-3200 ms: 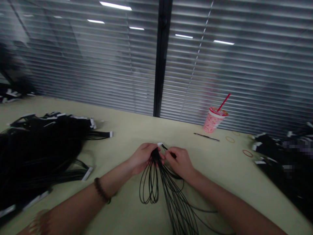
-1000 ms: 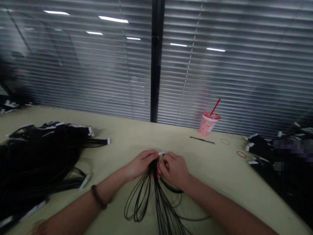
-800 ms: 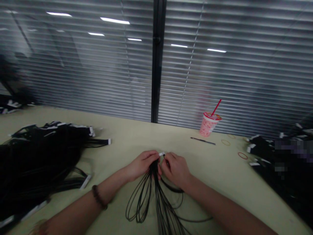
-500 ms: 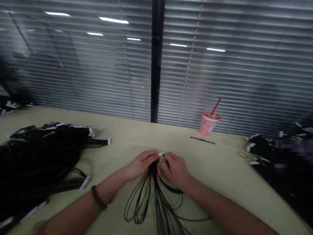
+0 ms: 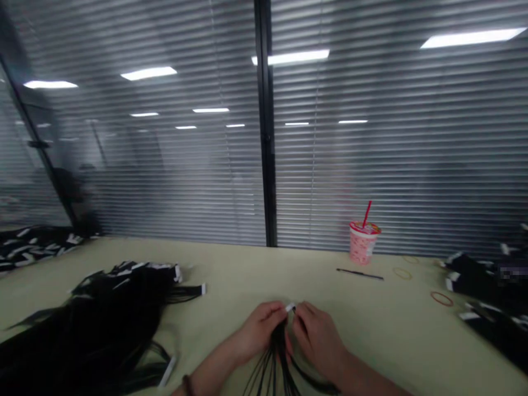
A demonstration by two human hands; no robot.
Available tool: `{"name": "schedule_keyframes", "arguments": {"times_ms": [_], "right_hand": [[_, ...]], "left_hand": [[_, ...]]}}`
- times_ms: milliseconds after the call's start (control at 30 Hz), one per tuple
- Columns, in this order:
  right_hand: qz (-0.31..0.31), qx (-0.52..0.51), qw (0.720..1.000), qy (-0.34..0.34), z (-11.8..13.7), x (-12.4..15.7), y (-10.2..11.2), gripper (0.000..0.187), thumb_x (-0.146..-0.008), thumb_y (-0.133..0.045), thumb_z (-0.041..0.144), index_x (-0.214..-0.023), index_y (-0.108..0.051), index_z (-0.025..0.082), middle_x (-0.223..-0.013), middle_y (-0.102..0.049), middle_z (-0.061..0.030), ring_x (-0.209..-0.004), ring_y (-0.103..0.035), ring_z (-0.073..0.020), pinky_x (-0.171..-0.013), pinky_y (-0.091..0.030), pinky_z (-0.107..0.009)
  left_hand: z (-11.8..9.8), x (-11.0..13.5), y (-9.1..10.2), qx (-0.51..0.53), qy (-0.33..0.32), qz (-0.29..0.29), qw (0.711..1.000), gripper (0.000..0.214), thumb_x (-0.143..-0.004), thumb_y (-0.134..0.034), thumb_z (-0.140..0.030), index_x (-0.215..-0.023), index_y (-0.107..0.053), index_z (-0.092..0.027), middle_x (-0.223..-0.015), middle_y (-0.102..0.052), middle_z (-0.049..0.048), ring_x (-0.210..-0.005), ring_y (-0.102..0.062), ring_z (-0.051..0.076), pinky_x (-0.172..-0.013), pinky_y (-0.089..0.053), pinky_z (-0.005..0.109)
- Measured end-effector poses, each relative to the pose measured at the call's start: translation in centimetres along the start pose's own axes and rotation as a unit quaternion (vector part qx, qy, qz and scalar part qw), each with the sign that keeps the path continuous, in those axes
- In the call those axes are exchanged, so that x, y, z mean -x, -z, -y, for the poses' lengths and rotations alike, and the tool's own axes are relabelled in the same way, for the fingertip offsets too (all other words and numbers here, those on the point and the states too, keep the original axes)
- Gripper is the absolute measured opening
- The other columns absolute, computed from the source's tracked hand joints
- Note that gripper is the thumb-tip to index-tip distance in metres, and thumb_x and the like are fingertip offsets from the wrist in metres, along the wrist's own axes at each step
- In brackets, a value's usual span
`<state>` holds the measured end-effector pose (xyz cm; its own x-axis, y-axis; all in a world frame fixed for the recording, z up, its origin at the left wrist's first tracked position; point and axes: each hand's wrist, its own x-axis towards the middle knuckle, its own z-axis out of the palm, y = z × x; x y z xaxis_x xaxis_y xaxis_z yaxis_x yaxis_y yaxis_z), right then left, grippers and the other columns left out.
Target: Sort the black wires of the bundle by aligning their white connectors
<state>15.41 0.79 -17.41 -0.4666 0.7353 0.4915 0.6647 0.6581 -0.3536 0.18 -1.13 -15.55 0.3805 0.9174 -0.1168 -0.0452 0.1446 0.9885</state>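
Low in the middle of the view, my left hand [image 5: 258,334] is closed on a white connector [image 5: 290,307] and the top of a bundle of thin black wires [image 5: 277,357]. The wires hang from below its fingers and run out of the bottom of the view. At the connector's right end, my right hand [image 5: 319,338] pinches a small dark piece, which looks like a wire end; the fingers hide most of it. Both hands nearly touch around the connector.
A pile of black wire harnesses [image 5: 119,313] with white connectors lies at left, another [image 5: 495,308] at right. Behind the hands are a pen [image 5: 359,274], a pink cup [image 5: 363,245] with a red straw, and a red rubber band [image 5: 441,298]. Window blinds [image 5: 391,176] stand at the table's back.
My view has tilted up, so hands and table sit lower in the picture. Both hands keep their hold at the connector, with little visible change between them.
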Motion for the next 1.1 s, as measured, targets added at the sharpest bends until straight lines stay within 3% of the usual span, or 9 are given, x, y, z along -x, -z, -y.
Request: {"name": "schedule_keyframes", "arguments": {"times_ms": [267,400,600,733,833,900,1000,1100], "right_hand": [[0.015,-0.089,0.994,-0.062,0.6,-0.3,-0.4,0.021,-0.078,-0.04,0.016,-0.063,-0.055,0.012,-0.061,-0.055,-0.0018,-0.057,-0.047,-0.0103,-0.055,-0.029,-0.02],[0.022,-0.128,0.986,-0.1,1.3,0.6,0.1,0.028,-0.081,-0.035,0.017,-0.061,-0.055,0.011,-0.058,-0.054,-0.0022,-0.056,-0.048,-0.0104,-0.054,-0.028,-0.019],[0.076,-0.152,0.983,-0.074,1.7,2.1,1.1,0.027,-0.078,-0.036,0.014,-0.06,-0.056,0.012,-0.057,-0.055,-0.0007,-0.055,-0.047,-0.0099,-0.053,-0.029,-0.018],[0.066,-0.157,0.981,-0.097,1.1,2.6,0.2,0.029,-0.08,-0.035,0.02,-0.063,-0.057,0.013,-0.061,-0.056,-0.002,-0.059,-0.048,-0.0111,-0.055,-0.033,-0.018],[0.047,-0.155,0.981,-0.102,0.5,2.8,-0.8,0.028,-0.081,-0.036,0.024,-0.068,-0.058,0.013,-0.066,-0.057,-0.0033,-0.064,-0.05,-0.012,-0.058,-0.034,-0.018],[0.047,-0.168,0.981,-0.09,0.5,3.0,-0.9,0.028,-0.081,-0.036,0.024,-0.07,-0.059,0.013,-0.067,-0.058,-0.0036,-0.065,-0.05,-0.0119,-0.059,-0.034,-0.018],[0.046,-0.189,0.978,-0.074,1.1,3.1,0.0,0.026,-0.08,-0.036,0.023,-0.07,-0.058,0.012,-0.066,-0.056,-0.0034,-0.063,-0.048,-0.0111,-0.059,-0.033,-0.019],[0.033,-0.203,0.973,-0.109,1.6,2.9,1.3,0.023,-0.076,-0.041,0.022,-0.06,-0.054,0.011,-0.054,-0.049,0.0003,-0.052,-0.041,-0.0077,-0.051,-0.028,-0.017]], "left_hand": [[0.0,-0.6,-0.1,0.002,-0.016,-0.052,0.999,0.036,-0.065,-0.055,-0.05,-0.066,-0.055,-0.014,-0.046,-0.054,-0.0006,-0.039,-0.048,0.013,-0.041,-0.039,0.026],[-0.3,0.1,-0.2,0.002,0.017,-0.016,1.0,0.031,-0.065,-0.053,-0.044,-0.062,-0.056,-0.013,-0.046,-0.057,0.0033,-0.039,-0.051,0.016,-0.039,-0.039,0.028],[0.0,1.1,-0.9,-0.038,0.02,0.017,0.999,0.031,-0.067,-0.046,-0.039,-0.054,-0.057,-0.013,-0.042,-0.056,0.0043,-0.033,-0.048,0.016,-0.035,-0.037,0.027],[0.2,1.1,-1.3,-0.13,-0.004,-0.038,0.991,0.037,-0.071,-0.039,-0.04,-0.047,-0.051,-0.015,-0.04,-0.048,0.0007,-0.035,-0.043,0.013,-0.038,-0.034,0.026],[0.2,1.1,-1.1,-0.196,-0.046,-0.126,0.971,0.028,-0.068,-0.046,-0.034,-0.049,-0.051,-0.014,-0.048,-0.049,-0.0013,-0.05,-0.045,0.012,-0.048,-0.036,0.023],[0.1,1.2,-1.1,-0.214,-0.057,-0.149,0.964,0.022,-0.067,-0.047,-0.029,-0.054,-0.054,-0.014,-0.054,-0.051,-0.0016,-0.056,-0.046,0.012,-0.052,-0.037,0.022],[0.1,1.6,-1.3,-0.192,-0.026,-0.075,0.978,0.034,-0.076,-0.039,-0.036,-0.053,-0.053,-0.014,-0.043,-0.049,-0.0011,-0.043,-0.045,0.012,-0.044,-0.035,0.023],[-0.3,1.7,-1.5,-0.106,0.003,-0.009,0.994,0.03,-0.078,-0.04,-0.036,-0.062,-0.053,-0.015,-0.043,-0.054,-0.0002,-0.036,-0.048,0.014,-0.038,-0.036,0.023]]}}
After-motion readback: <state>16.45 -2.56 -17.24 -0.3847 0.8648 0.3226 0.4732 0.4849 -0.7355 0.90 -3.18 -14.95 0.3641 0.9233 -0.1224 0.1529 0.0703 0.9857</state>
